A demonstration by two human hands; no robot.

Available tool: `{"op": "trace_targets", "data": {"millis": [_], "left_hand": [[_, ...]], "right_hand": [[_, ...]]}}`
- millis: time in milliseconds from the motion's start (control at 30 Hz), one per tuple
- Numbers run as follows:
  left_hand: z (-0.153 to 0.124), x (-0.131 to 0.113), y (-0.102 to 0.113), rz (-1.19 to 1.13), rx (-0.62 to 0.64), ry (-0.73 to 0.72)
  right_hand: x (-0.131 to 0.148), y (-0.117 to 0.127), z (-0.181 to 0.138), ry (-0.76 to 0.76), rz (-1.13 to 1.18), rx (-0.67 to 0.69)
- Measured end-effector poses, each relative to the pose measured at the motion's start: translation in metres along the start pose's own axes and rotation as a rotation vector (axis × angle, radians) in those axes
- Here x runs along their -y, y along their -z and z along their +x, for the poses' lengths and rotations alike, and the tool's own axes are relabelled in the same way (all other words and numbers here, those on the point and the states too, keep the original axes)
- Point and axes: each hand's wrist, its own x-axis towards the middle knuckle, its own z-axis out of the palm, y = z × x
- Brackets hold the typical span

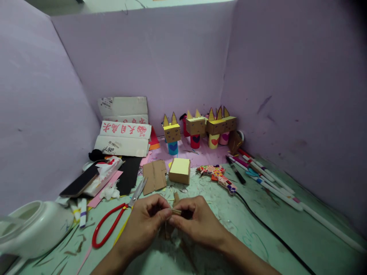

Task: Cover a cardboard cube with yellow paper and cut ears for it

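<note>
Both hands meet low in the middle of the view, fingertips together over the table. A small strip of brown cardboard (176,211) is pinched between my left hand (149,217) and my right hand (199,221). Its far ends are hidden by the fingers. Just beyond the hands stands a small cardboard box (179,176) with a pale yellow top. To its left lies a flat piece of cardboard (155,176). Red-handled scissors (110,229) rest beside my left hand, blades pointing away.
Cardboard animal figures (172,133) with pointed ears line the back. A flowered glue gun (218,176), its black cord (266,225) and several markers (275,193) lie right. Printed cardboard (123,139), a phone (82,179) and a white container (37,229) are left. Scraps litter the green table.
</note>
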Motion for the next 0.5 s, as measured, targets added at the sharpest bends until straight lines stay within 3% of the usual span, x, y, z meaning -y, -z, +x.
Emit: {"op": "trace_targets", "data": {"millis": [200, 500], "left_hand": [[-0.0013, 0.0044, 0.0017, 0.065, -0.051, -0.051], [-0.0027, 0.0032, -0.0032, 0.04, -0.06, -0.064]], "right_hand": [[0.0037, -0.0012, -0.0002, -0.12, 0.212, 0.033], [0.0053, -0.0011, -0.0018, -0.059, 0.169, -0.031]]}}
